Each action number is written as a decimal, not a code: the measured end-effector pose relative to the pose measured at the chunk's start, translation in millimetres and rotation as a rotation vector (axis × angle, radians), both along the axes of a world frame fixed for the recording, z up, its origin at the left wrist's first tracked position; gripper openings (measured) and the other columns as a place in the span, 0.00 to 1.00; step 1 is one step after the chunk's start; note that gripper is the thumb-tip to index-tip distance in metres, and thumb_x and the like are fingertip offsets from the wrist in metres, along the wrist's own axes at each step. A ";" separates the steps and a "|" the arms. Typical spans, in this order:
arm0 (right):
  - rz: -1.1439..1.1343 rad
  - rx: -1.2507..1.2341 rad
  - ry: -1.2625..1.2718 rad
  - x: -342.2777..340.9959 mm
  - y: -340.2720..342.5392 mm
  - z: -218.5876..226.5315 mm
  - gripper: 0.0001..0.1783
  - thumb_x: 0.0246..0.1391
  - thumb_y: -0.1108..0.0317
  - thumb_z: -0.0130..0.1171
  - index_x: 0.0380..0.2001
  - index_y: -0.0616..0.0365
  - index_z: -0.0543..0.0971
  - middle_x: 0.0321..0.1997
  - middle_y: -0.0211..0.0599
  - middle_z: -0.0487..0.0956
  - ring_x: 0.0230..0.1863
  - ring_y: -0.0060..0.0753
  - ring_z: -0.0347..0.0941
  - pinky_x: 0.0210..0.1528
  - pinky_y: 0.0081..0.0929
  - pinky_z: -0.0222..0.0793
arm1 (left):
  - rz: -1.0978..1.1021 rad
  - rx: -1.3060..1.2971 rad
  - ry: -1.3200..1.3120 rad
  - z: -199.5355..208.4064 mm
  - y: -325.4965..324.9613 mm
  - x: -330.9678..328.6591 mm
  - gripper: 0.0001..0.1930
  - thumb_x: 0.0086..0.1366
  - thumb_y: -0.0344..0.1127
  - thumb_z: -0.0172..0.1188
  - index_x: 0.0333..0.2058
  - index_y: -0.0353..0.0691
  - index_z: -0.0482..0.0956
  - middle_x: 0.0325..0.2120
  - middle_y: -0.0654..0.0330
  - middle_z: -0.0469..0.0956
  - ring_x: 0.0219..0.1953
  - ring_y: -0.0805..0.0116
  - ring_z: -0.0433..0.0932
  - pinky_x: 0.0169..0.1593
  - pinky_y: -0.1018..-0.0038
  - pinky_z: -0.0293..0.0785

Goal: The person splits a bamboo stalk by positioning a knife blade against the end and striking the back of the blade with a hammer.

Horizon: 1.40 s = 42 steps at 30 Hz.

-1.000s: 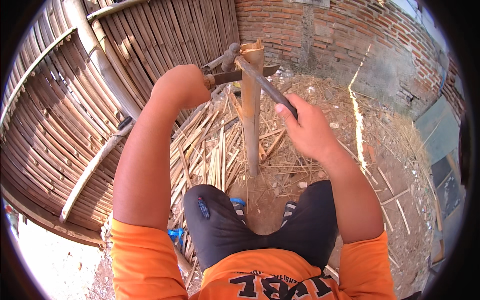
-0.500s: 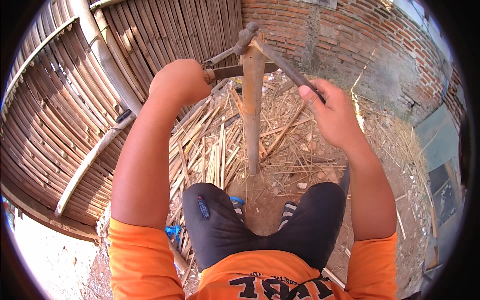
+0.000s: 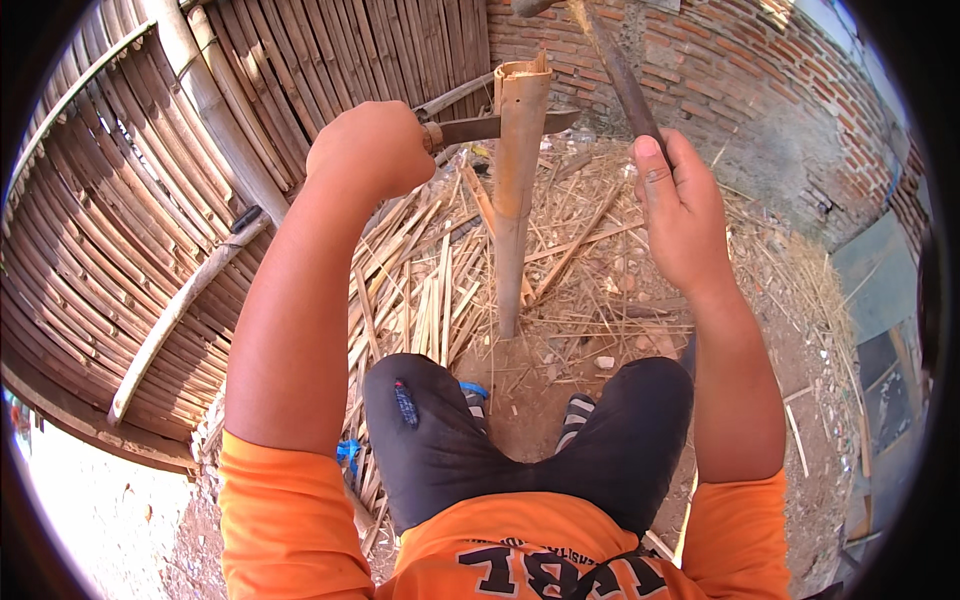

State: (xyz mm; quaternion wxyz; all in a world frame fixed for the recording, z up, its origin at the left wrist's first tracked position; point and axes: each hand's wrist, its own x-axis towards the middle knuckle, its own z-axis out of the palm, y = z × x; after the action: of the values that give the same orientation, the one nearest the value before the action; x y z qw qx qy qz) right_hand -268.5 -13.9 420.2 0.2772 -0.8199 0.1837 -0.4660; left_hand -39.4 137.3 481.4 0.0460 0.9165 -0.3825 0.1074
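The left hand (image 3: 372,150) is curled into a full fist round the wooden handle of a long knife with a dark metal blade (image 3: 470,130); the blade lies crosswise at an upright, tan-brown bamboo pole (image 3: 513,185), showing on 2 sides of it below the split top end; whether it passes through or behind the bamboo, I cannot tell; the right hand (image 3: 682,205) is wrapped firmly round the dark shaft of a metal-headed hammer (image 3: 622,80), its head above the pole and apart from it; the pole's narrow foot meets brown dirt ground (image 3: 522,420) in front of 2 dark-trousered knees, with pale, split bamboo strips (image 3: 432,300) strewn at its left.
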 end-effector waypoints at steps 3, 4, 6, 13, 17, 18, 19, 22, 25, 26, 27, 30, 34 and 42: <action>0.000 -0.042 0.100 3.6 12.3 -14.1 0.23 0.71 0.50 0.53 0.40 0.64 0.77 0.20 0.38 0.73 0.21 0.33 0.68 0.28 0.37 0.64 | 0.014 0.009 0.004 1.3 -0.3 -1.9 0.15 0.54 0.39 0.64 0.39 0.39 0.88 0.31 0.49 0.85 0.36 0.53 0.85 0.44 0.61 0.82; 0.030 -0.066 0.210 1.7 11.6 -16.2 0.23 0.71 0.50 0.53 0.40 0.64 0.77 0.20 0.38 0.72 0.21 0.32 0.67 0.28 0.36 0.63 | 0.028 0.001 0.004 -1.3 0.5 0.2 0.15 0.54 0.39 0.64 0.39 0.39 0.88 0.31 0.49 0.85 0.36 0.53 0.85 0.44 0.61 0.82; 0.048 -0.073 0.282 -3.2 8.2 -12.5 0.23 0.72 0.50 0.53 0.40 0.63 0.77 0.20 0.36 0.71 0.21 0.31 0.66 0.28 0.35 0.63 | 0.037 -0.012 0.010 -4.0 1.6 1.4 0.16 0.53 0.39 0.64 0.39 0.39 0.88 0.31 0.49 0.85 0.36 0.53 0.86 0.44 0.62 0.82; 0.032 -0.032 0.098 7.6 10.2 -5.6 0.23 0.71 0.50 0.53 0.39 0.64 0.77 0.21 0.41 0.74 0.23 0.37 0.69 0.30 0.39 0.66 | 0.011 0.012 0.015 -2.5 1.0 -3.0 0.17 0.52 0.38 0.64 0.39 0.38 0.88 0.31 0.50 0.86 0.36 0.54 0.86 0.44 0.61 0.83; -0.010 -0.115 0.397 3.1 7.5 -13.0 0.23 0.71 0.50 0.52 0.40 0.64 0.76 0.24 0.48 0.76 0.25 0.47 0.73 0.31 0.43 0.67 | 0.002 -0.031 -0.024 -6.6 -2.2 -15.8 0.15 0.52 0.38 0.64 0.37 0.37 0.88 0.32 0.49 0.86 0.37 0.52 0.86 0.45 0.61 0.83; 0.001 -0.097 0.396 2.9 7.1 -5.7 0.23 0.71 0.50 0.52 0.40 0.64 0.76 0.24 0.49 0.77 0.26 0.50 0.73 0.32 0.44 0.67 | 0.003 -0.024 -0.022 -8.1 -2.2 -15.8 0.15 0.52 0.38 0.64 0.37 0.37 0.88 0.32 0.48 0.86 0.37 0.52 0.86 0.46 0.61 0.82; -0.030 -0.063 0.342 2.6 8.3 2.0 0.23 0.72 0.50 0.51 0.40 0.63 0.76 0.24 0.48 0.77 0.26 0.48 0.73 0.33 0.43 0.67 | 0.004 -0.018 -0.021 -7.7 -1.9 -16.4 0.15 0.52 0.39 0.64 0.37 0.37 0.88 0.32 0.48 0.86 0.37 0.52 0.86 0.46 0.60 0.82; -0.007 0.045 0.073 -0.2 6.6 6.0 0.22 0.72 0.50 0.51 0.40 0.63 0.75 0.23 0.48 0.77 0.26 0.49 0.74 0.33 0.43 0.67 | 0.019 -0.022 0.017 -8.1 -0.7 -14.4 0.15 0.53 0.39 0.65 0.37 0.37 0.88 0.33 0.48 0.86 0.38 0.51 0.86 0.46 0.60 0.82; 0.004 -0.090 0.206 -1.6 8.7 -23.1 0.23 0.71 0.50 0.53 0.37 0.63 0.74 0.20 0.46 0.73 0.21 0.44 0.70 0.29 0.41 0.65 | -0.010 0.005 0.025 -5.3 -4.8 -13.7 0.16 0.52 0.39 0.65 0.37 0.37 0.88 0.33 0.48 0.86 0.38 0.51 0.86 0.47 0.60 0.82; 0.005 -0.142 0.304 2.5 11.7 -30.5 0.23 0.71 0.50 0.53 0.37 0.63 0.74 0.19 0.46 0.72 0.20 0.43 0.69 0.28 0.41 0.64 | -0.016 0.021 0.023 -6.0 -3.7 -11.0 0.16 0.52 0.39 0.65 0.37 0.36 0.88 0.32 0.48 0.86 0.38 0.51 0.86 0.47 0.60 0.82; 0.020 -0.150 0.280 6.4 13.2 -30.2 0.23 0.71 0.49 0.54 0.37 0.62 0.74 0.18 0.44 0.71 0.19 0.40 0.67 0.27 0.40 0.63 | 0.001 0.002 0.017 -6.5 -1.2 -9.2 0.16 0.52 0.39 0.65 0.38 0.37 0.88 0.33 0.48 0.86 0.38 0.51 0.86 0.47 0.60 0.82; 0.011 -0.063 0.226 4.5 10.2 0.6 0.22 0.71 0.50 0.54 0.38 0.63 0.74 0.18 0.44 0.71 0.20 0.41 0.68 0.28 0.40 0.64 | 0.034 -0.017 0.019 -13.3 0.2 -5.0 0.16 0.52 0.39 0.65 0.39 0.37 0.88 0.34 0.48 0.86 0.39 0.51 0.86 0.47 0.60 0.82; 0.015 0.013 -0.053 6.4 5.4 -5.2 0.22 0.71 0.51 0.53 0.37 0.63 0.75 0.18 0.42 0.72 0.20 0.40 0.68 0.28 0.40 0.63 | 0.027 0.008 0.035 -9.1 -1.5 -6.5 0.17 0.52 0.38 0.65 0.40 0.37 0.88 0.36 0.48 0.86 0.41 0.51 0.85 0.48 0.60 0.82; 0.050 -0.049 0.116 -4.6 4.2 -6.9 0.21 0.72 0.50 0.52 0.43 0.61 0.75 0.19 0.36 0.73 0.22 0.27 0.69 0.26 0.33 0.63 | 0.057 -0.022 0.015 -14.4 -3.4 1.2 0.16 0.52 0.37 0.64 0.40 0.39 0.88 0.35 0.49 0.86 0.40 0.51 0.85 0.47 0.60 0.82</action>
State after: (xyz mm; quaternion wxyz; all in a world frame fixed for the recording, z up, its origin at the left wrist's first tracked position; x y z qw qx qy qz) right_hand -273.2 -9.7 413.3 0.2577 -0.8563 0.1673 -0.4151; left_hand -38.2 133.9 467.0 0.0557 0.9274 -0.3546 0.1057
